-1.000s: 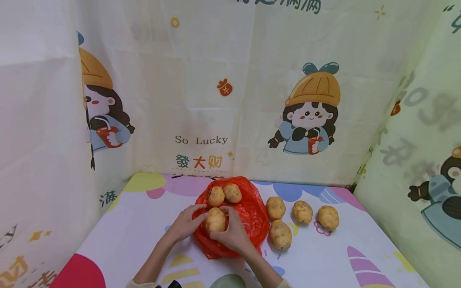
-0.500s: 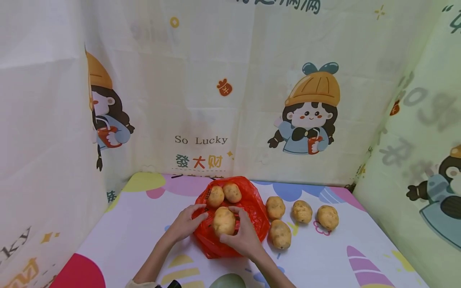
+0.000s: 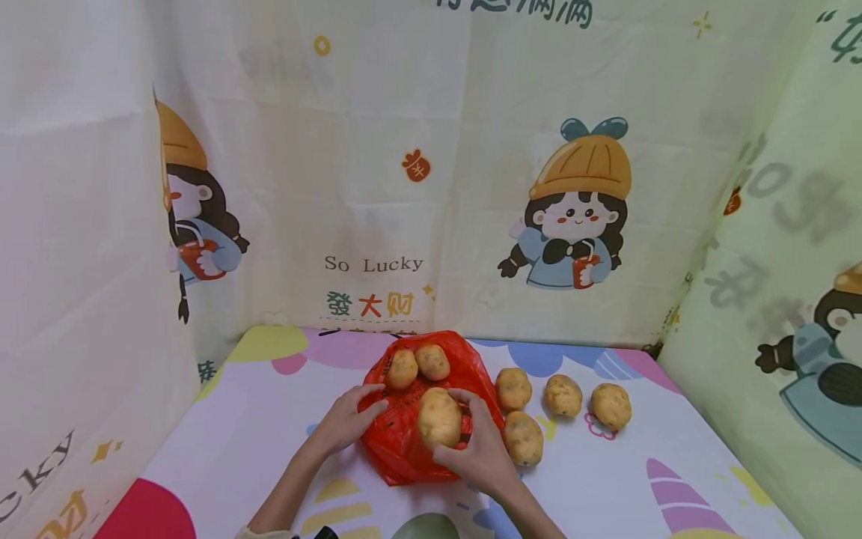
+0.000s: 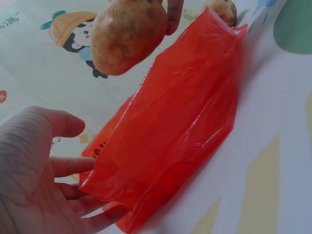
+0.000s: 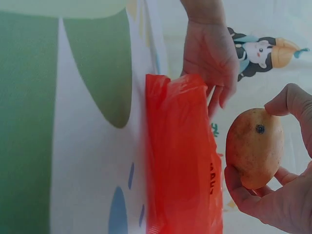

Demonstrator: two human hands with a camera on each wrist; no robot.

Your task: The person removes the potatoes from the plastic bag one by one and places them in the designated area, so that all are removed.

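In the head view a potato [image 3: 440, 419] is held over the red plastic bag [image 3: 411, 468] by my right hand [image 3: 481, 449]. Thumb and fingers grip its sides, and the right wrist view shows that potato [image 5: 255, 148] raised above the bag. My left hand [image 3: 346, 419] is at the bag's left side. In the left wrist view, the fingers of this left hand [image 4: 39, 170] touch the bag's edge, loosely bent, with the thumb apart. Two potatoes lie at the back of the bag, one potato [image 3: 402, 369] beside another potato [image 3: 432, 361].
Right of the bag, a potato [image 3: 514, 389] and a nearer potato [image 3: 523, 439] lie close to its edge. Farther right are a potato [image 3: 563, 396] and another potato [image 3: 611, 406]. A patterned cloth [image 3: 377, 187] hangs behind and along both sides of the printed table [image 3: 579, 486].
My right hand has moved to the right with the potato, away from the left hand, and the potato looks larger in view. The left hand has stayed at the bag's left side.
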